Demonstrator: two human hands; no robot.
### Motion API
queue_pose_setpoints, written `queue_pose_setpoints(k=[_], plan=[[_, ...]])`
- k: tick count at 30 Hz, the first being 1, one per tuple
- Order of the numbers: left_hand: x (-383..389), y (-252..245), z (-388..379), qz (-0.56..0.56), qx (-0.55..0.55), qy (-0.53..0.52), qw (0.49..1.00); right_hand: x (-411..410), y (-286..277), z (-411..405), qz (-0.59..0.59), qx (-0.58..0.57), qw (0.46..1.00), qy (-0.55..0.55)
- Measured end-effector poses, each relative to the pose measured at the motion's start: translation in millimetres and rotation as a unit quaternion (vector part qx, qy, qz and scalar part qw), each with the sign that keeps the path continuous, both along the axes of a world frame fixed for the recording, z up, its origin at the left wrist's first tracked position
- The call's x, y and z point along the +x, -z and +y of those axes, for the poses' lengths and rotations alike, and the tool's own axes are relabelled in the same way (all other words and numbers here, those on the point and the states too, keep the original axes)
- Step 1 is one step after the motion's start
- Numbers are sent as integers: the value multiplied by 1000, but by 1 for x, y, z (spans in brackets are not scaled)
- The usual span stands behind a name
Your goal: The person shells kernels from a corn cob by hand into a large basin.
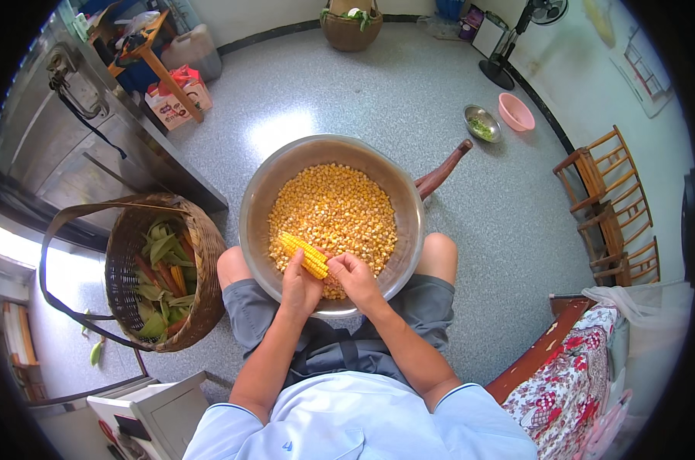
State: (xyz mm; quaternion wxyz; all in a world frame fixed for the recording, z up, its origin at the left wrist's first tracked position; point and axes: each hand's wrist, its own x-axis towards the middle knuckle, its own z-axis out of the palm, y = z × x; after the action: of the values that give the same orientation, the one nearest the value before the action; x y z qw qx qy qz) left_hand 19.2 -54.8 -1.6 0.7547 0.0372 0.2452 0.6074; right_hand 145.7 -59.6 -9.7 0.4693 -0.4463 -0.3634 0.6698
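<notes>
A large metal basin (405,241) sits between my knees, with a thick layer of loose yellow corn kernels (338,201) inside. Over its near side, my left hand (302,287) grips a yellow corn cob (302,253) that slants up to the left, its rows of kernels visible. My right hand (356,283) is at the cob's lower right end, fingers curled with the thumb against or very close to the kernels. What lies under those right fingertips is hidden. To the left stands a woven basket (206,276) containing green husks (162,244) and reddish-brown cobs (166,277).
A brown wooden leg (445,169) juts out beyond the basin's right side. Farther right are a metal bowl (468,118) with green bits, a pink basin (517,112) and wooden chairs (597,178). A metal door (169,161) stands beyond the basket. Husks (96,352) lie on the floor at left.
</notes>
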Motion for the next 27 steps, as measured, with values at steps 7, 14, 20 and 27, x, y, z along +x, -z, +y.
queue_pose_setpoints(k=[7,14,20,27], plan=[[-1,12,0,67,6,1,998,2,-3,0,-56,-3,998,-25],[-2,14,-1,65,22,-5,998,1,0,1,-47,38,998,-17],[-1,15,0,60,14,-11,998,0,2,0,-94,43,995,-5],[-1,14,-1,61,15,0,998,3,6,2,-180,43,983,-17]])
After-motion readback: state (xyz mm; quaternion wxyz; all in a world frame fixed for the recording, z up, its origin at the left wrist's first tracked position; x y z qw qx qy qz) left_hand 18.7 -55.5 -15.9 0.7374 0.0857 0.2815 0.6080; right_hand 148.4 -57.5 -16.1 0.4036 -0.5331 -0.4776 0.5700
